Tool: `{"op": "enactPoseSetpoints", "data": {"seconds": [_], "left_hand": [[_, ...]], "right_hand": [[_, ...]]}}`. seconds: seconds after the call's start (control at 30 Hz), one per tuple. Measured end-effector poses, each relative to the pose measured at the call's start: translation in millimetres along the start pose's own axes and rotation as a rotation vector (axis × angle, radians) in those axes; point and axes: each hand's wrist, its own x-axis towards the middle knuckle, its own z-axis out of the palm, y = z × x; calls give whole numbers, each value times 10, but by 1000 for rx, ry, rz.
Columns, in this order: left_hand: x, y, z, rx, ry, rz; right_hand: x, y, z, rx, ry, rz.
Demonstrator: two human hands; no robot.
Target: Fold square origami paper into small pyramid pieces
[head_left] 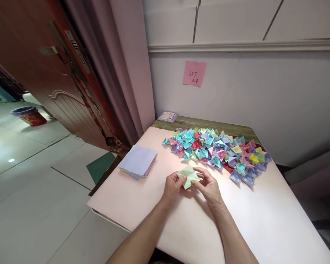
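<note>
Both my hands meet over the pale pink table top [264, 220] and hold one light green folded paper piece [189, 175]. My left hand [172, 187] pinches its left side with fingers closed. From the right, my right hand [207, 185] grips the paper's other edge, fingers curled on it. Just behind the hands lies a wide heap of several finished folded paper pieces [218, 152] in teal, purple, pink, red and yellow. A stack of flat square paper sheets [139, 161], lilac on top, rests at the table's left edge.
A small pack of coloured paper [168, 117] lies at the table's far left corner by the wall. A pink sticky note [194, 73] hangs on the white wall. A dark wooden door [44, 73] and curtain stand left; a red bucket [30, 116] sits on the tiled floor.
</note>
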Motion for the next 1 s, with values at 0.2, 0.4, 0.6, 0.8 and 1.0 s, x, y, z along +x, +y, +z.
{"op": "enactPoseSetpoints", "data": {"seconds": [0.2,0.4,0.6,0.8,1.0], "left_hand": [[-20,-3,-17,16,16,-46],[-34,-13,-36,68,-67,-56],[-25,-6,-20,95,-86,-57],[-28,-15,-16,86,-58,-20],[-45,19,16,100,-51,-44]], "right_hand": [[-2,91,-20,-70,61,-61],[-6,82,-4,-65,67,-56],[2,72,-15,-107,115,-142],[7,95,-20,-106,119,-149],[6,87,-21,-179,82,-217]]}}
